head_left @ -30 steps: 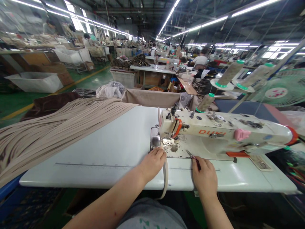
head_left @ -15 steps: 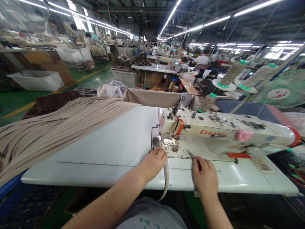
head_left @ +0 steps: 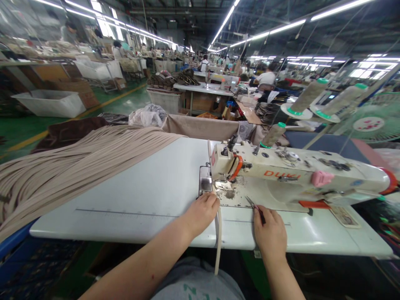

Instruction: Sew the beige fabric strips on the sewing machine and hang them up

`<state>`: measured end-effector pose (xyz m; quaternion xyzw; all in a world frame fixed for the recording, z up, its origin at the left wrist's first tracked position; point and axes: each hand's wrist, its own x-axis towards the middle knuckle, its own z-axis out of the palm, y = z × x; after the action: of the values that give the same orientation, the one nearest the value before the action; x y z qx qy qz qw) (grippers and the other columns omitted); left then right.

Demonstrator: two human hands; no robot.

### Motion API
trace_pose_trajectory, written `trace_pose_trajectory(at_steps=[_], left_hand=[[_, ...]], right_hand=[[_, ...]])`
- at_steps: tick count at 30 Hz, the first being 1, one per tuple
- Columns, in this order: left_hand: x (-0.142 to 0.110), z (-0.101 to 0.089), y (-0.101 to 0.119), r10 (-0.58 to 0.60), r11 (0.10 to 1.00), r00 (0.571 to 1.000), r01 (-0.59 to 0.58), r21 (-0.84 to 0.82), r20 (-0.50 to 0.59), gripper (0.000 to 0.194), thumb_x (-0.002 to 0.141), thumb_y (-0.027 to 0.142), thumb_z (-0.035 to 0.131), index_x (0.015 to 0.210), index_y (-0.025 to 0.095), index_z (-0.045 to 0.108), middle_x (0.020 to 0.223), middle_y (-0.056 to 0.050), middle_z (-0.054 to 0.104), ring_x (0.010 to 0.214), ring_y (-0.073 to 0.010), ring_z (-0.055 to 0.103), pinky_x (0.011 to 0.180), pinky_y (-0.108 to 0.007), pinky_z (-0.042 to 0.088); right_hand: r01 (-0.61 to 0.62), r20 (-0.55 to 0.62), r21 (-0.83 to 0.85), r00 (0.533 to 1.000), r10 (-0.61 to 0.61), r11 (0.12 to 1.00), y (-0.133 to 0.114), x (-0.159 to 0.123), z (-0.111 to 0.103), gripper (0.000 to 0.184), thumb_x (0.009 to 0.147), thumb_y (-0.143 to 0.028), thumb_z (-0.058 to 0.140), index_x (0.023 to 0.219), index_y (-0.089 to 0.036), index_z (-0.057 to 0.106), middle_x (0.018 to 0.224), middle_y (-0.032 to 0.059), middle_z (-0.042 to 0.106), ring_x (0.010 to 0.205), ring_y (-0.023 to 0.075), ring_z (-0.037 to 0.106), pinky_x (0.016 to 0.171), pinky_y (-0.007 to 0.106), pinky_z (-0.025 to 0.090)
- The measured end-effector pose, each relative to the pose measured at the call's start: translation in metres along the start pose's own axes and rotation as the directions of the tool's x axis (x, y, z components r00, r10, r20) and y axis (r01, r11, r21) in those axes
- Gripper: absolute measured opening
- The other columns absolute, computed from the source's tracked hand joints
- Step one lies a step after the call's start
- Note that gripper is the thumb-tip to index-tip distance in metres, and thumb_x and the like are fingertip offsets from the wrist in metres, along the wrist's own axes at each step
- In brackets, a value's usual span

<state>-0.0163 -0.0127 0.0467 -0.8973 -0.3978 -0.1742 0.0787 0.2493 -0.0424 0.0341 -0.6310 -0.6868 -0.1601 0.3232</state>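
My left hand (head_left: 203, 211) is closed on a narrow beige fabric strap (head_left: 218, 239) just in front of the sewing machine's needle area. The strap runs back beside the machine head and hangs over the table's front edge onto my lap. My fingers cover part of it. The sewing machine (head_left: 308, 177), cream with orange trim, stands on the white table (head_left: 125, 227). To the right, my right hand (head_left: 271, 235) rests near the front edge, wrapped round small thread snips (head_left: 250, 202). Their slim metal blades point up and left toward the machine bed; the dark red handle is mostly inside my palm.
A large heap of beige straps (head_left: 84, 160) covers the table's left side. Thread cones (head_left: 308, 98) stand behind the machine, with a green fan (head_left: 370, 123) at the right. A beige cloth-lined bin (head_left: 203, 127) adjoins the table's far edge. People work at machines farther back.
The strap's loose front end has swung from a curve to nearly straight down onto my lap. Both hands stay in place; the whole view has shifted slightly.
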Motion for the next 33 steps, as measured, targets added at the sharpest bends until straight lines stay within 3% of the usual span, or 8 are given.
trace_pose_trajectory(at_steps=[6,20,33], left_hand=[[0.0008,-0.0014,-0.0003,0.018,1.000,0.999,-0.018,0.005,-0.034,0.017,0.098,0.008,0.055,0.113,0.009,0.063,0.113,-0.011,0.066,0.114,-0.0243,0.066,0.109,-0.037,0.052],[0.0007,-0.0007,-0.0002,-0.001,1.000,1.000,0.001,-0.008,0.002,0.016,0.101,0.012,0.054,0.113,0.012,0.064,0.113,-0.011,0.066,0.116,-0.0233,0.065,0.110,-0.037,0.050],[0.0003,0.0048,-0.0014,0.010,1.000,0.997,-0.008,0.019,-0.075,0.015,0.103,0.019,0.055,0.109,0.013,0.067,0.110,-0.010,0.068,0.109,-0.0216,0.065,0.111,-0.035,0.048]], right_hand=[[0.006,-0.013,-0.008,1.000,-0.006,1.000,-0.0005,0.0007,-0.0001,0.057,0.114,-0.051,0.034,0.103,-0.011,0.074,0.090,0.0149,0.068,0.085,0.0299,0.061,0.082,0.040,0.046],[-0.008,0.002,-0.031,1.000,0.008,0.999,-0.0003,0.0001,0.0010,0.070,0.113,-0.060,0.030,0.103,-0.009,0.076,0.090,0.0152,0.069,0.086,0.0310,0.062,0.083,0.040,0.047],[-0.019,-0.007,-0.044,1.000,0.018,0.999,0.0000,-0.0007,0.0018,0.072,0.113,-0.061,0.029,0.105,-0.008,0.077,0.091,0.0158,0.068,0.086,0.0318,0.062,0.083,0.041,0.047]])
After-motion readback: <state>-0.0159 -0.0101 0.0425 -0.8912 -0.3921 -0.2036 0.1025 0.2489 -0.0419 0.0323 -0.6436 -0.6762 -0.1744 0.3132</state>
